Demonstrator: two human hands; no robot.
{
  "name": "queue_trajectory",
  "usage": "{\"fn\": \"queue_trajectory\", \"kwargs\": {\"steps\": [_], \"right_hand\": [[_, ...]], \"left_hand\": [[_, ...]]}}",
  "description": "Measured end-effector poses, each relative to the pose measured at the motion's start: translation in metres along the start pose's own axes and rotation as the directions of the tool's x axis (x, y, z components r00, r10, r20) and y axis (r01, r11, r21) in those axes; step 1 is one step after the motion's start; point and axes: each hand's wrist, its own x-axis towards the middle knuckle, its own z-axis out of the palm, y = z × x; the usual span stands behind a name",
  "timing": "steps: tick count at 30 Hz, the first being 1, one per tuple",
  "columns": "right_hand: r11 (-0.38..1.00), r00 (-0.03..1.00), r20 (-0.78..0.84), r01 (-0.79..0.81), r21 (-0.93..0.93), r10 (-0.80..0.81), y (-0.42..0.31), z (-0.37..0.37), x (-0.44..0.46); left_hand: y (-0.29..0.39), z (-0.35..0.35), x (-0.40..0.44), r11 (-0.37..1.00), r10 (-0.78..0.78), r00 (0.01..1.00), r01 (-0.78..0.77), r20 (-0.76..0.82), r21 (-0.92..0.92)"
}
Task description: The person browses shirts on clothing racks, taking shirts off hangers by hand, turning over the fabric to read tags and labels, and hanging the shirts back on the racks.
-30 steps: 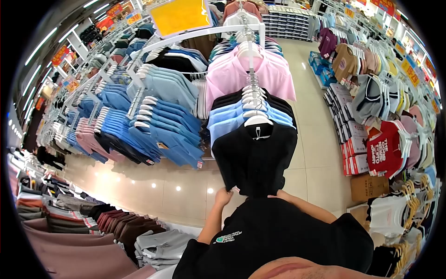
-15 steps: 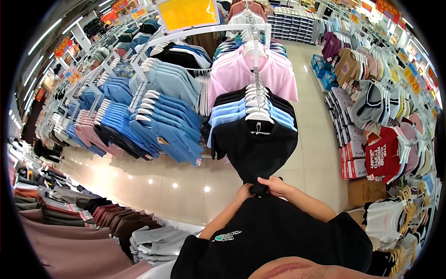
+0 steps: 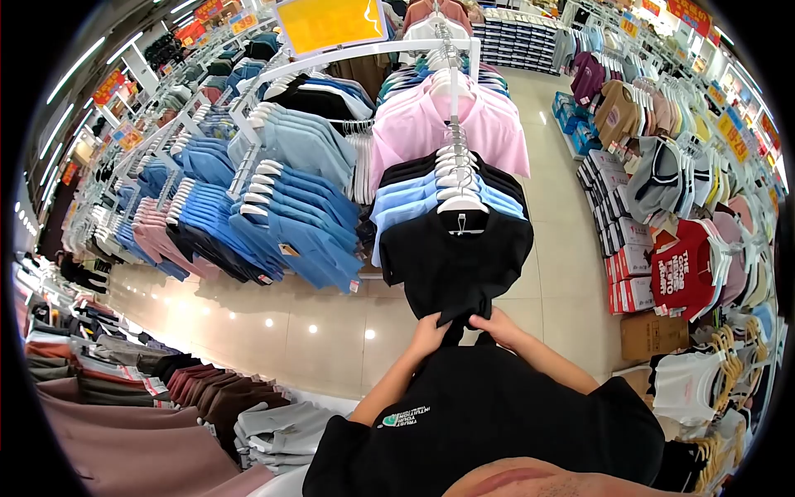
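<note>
A black T-shirt (image 3: 460, 257) hangs on a white hanger (image 3: 462, 204) at the near end of the central rack, its lower part bunched together. My left hand (image 3: 429, 333) is closed on the left side of the bunched hem. On the right side of the hem, my right hand (image 3: 497, 325) pinches the same cloth, a short gap from the left one. Light blue shirts (image 3: 403, 204) and black shirts hang right behind it, with pink shirts (image 3: 414, 124) farther back.
Racks of blue shirts (image 3: 302, 236) stand at the left. Stacked boxes (image 3: 633, 248) and a cardboard box (image 3: 654, 335) line the right aisle, beside a red shirt (image 3: 681, 269). Folded grey clothes (image 3: 281, 431) and brown trousers lie lower left. A person (image 3: 81, 272) stands far left.
Both hands gathered the hem of the black shirt toward the middle, bringing them together. Since then they have moved slightly up and a little apart, still on the cloth.
</note>
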Motion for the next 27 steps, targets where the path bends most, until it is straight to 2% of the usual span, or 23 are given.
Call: {"fn": "queue_trajectory", "kwargs": {"steps": [1,3,4,5,7,11,12,13,15,16,17,19,20,21,23,25,27], "right_hand": [[0.979,1.0,0.008,-0.002,-0.204,0.004,-0.009,0.006,-0.008],[0.905,0.995,0.067,0.095,-0.414,-0.074,-0.009,0.008,-0.008],[0.923,0.997,0.072,0.03,-0.385,-0.002,-0.009,0.003,-0.006],[0.92,0.994,-0.004,0.099,-0.379,-0.109,-0.009,0.004,-0.005],[0.874,0.971,-0.105,0.142,-0.464,-0.214,0.0,-0.006,0.001],[0.85,0.941,-0.25,0.069,-0.523,-0.23,0.008,-0.018,-0.004],[0.872,0.922,-0.286,0.099,-0.479,-0.262,-0.001,-0.011,-0.009],[0.872,0.906,-0.318,0.099,-0.48,-0.278,-0.01,-0.008,-0.012],[0.919,0.885,-0.375,0.127,-0.372,-0.274,-0.032,0.001,-0.018],[0.95,0.897,-0.368,0.146,-0.277,-0.245,-0.044,0.005,-0.022],[0.953,0.895,-0.379,0.137,-0.27,-0.236,-0.049,0.008,-0.023],[0.974,0.891,-0.422,0.215,0.067,-0.168,-0.056,0.014,-0.022],[0.96,0.904,-0.406,0.218,0.175,-0.131,-0.062,0.015,-0.023],[0.961,0.903,-0.411,0.21,0.179,-0.121,-0.067,0.015,-0.023],[0.924,0.895,-0.426,0.267,0.275,-0.132,-0.073,0.014,-0.024],[0.898,0.907,-0.39,0.295,0.326,-0.156,-0.079,0.014,-0.028],[0.851,0.908,-0.308,0.387,0.355,-0.284,-0.085,0.022,-0.034]], "left_hand": [[0.01,0.0,0.002,0.999,0.043,0.999,-0.043,-0.007,0.008],[0.023,0.006,0.007,0.995,0.095,0.995,-0.095,-0.019,0.005],[0.028,0.006,0.007,0.997,0.082,0.997,-0.082,0.004,0.005],[0.039,0.005,0.005,0.998,0.066,0.997,-0.066,0.029,0.006],[0.036,0.007,0.003,0.998,0.059,0.997,-0.06,0.046,0.017],[0.026,0.005,-0.006,0.993,0.047,0.993,-0.058,0.108,0.103],[0.02,0.007,-0.008,0.981,0.137,0.988,-0.145,0.071,0.13],[0.014,0.007,-0.01,0.983,0.125,0.989,-0.135,0.08,0.128],[0.008,0.004,-0.013,0.954,0.095,0.989,-0.124,0.117,0.273],[0.007,0.003,-0.015,0.95,0.133,0.988,-0.151,0.083,0.274],[0.009,0.001,-0.015,0.951,0.126,0.987,-0.148,0.095,0.272],[0.022,-0.005,-0.015,0.983,0.059,0.998,-0.063,0.025,0.174],[0.031,-0.009,-0.015,0.984,0.117,0.993,-0.114,-0.013,0.135],[0.037,-0.012,-0.013,0.979,0.17,0.984,-0.163,-0.046,0.122],[0.05,-0.023,-0.011,0.99,0.05,0.998,-0.045,-0.026,0.137],[0.083,-0.035,-0.015,0.996,-0.053,0.998,0.054,-0.023,0.072],[0.094,-0.035,-0.016,0.994,0.052,0.992,-0.063,-0.116,-0.088]]}}
